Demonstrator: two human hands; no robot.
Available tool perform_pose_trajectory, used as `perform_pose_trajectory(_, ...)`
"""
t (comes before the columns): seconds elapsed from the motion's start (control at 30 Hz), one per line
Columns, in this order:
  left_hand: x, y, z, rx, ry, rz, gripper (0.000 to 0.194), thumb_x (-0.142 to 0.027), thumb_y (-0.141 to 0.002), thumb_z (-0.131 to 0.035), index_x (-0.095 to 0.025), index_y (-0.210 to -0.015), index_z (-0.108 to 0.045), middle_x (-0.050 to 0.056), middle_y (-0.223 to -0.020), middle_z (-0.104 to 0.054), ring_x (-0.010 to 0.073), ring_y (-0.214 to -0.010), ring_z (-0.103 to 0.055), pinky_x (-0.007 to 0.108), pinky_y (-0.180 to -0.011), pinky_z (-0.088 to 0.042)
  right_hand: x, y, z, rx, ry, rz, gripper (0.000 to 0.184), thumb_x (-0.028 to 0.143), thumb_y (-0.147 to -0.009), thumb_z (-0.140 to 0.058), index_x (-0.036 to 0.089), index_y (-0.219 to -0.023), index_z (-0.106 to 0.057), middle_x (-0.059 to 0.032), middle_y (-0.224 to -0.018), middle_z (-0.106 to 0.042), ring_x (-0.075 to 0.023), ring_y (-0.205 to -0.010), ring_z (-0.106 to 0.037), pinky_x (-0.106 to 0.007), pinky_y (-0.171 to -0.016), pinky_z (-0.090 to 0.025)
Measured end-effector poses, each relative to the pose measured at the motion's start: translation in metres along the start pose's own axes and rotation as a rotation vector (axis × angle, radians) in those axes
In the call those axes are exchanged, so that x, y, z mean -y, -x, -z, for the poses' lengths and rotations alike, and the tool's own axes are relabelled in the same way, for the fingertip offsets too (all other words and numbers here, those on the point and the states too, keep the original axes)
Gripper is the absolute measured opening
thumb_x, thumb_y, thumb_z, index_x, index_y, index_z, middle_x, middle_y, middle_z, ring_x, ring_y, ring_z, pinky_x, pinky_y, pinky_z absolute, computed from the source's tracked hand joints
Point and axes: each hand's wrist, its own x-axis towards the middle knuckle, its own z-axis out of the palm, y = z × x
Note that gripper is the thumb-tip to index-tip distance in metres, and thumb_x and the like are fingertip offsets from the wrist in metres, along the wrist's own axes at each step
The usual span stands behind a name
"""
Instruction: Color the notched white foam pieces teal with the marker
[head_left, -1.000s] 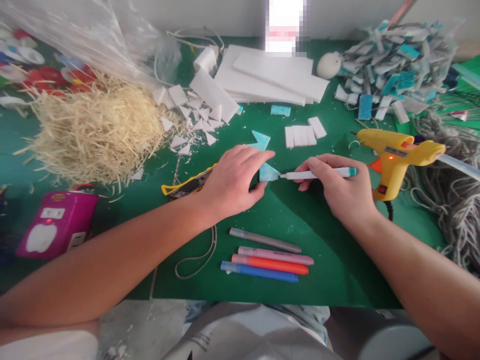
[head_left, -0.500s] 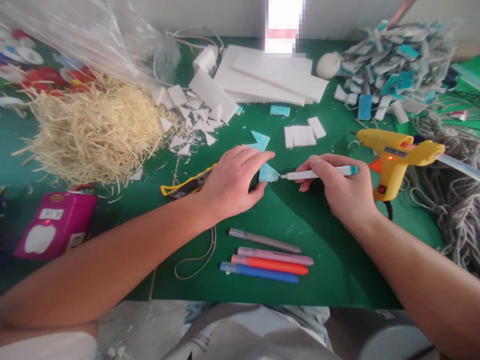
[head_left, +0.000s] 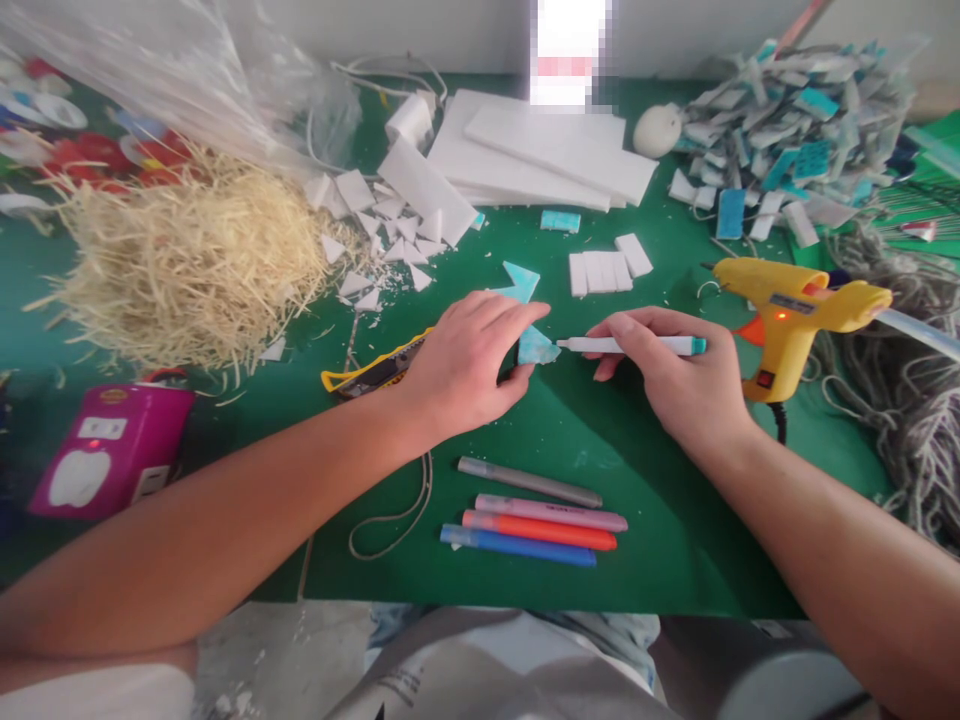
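Observation:
My right hand [head_left: 660, 365] is closed round a white marker with a turquoise end [head_left: 611, 345], held nearly level. Its tip touches or almost touches the right edge of a turquoise-coloured foam piece [head_left: 536, 347]. Thumb and fingers of my left hand [head_left: 472, 365] grip that piece against the table, hiding its left part. Just beyond the fingers lies another pointed turquoise foam piece [head_left: 523, 280]. A yellow utility knife [head_left: 382, 370] rests partly under my left hand and wrist. Several markers lie nearer me, including a grey one [head_left: 529, 481] and a blue one [head_left: 517, 545].
At right stands a yellow glue gun [head_left: 787, 310], its light glowing. White foam strips [head_left: 600, 272] and foam sheets [head_left: 540, 150] lie farther back. Wood shavings [head_left: 195, 250] and a magenta box [head_left: 112, 450] are at left. Foam scraps [head_left: 780, 150] pile up back right.
My right hand and the marker have shifted slightly left and up, bringing the tip higher along the foam piece's right edge. My left hand has stayed in place.

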Motion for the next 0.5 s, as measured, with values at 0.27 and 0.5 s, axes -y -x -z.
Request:
perform_pose_trajectory(0.27, 0.0003, 0.0, 0.0007, 0.009, 0.006, -0.011, 0.04, -0.019, -0.098, -0.056, -0.01, -0.137, -0.059, 0.016, -0.126, -0.074, 0.0305, -0.12, -0.067, 0.047, -0.103, -0.055, 0.0006, 0.0001, 0.0002, 0.028, 0.01, 0.0, 0.022, 0.031, -0.091, -0.074, 0.024, -0.071, -0.079, 0.0007, -0.057, -0.07, -0.0151, -0.054, -0.065, -0.029, -0.06, -0.054)
perform_pose_trajectory(0.5, -0.0005, -0.0003, -0.0016, -0.016, 0.01, -0.023, 0.039, -0.019, -0.098, -0.056, -0.008, -0.135, -0.06, 0.016, -0.122, -0.074, 0.0305, -0.117, -0.067, 0.047, -0.102, -0.056, -0.0015, -0.0001, 0.0002, 0.081, 0.006, -0.003, 0.028, 0.03, -0.092, -0.071, 0.024, -0.066, -0.078, 0.0004, -0.054, -0.069, -0.0147, -0.053, -0.063, -0.029, -0.059, -0.053)
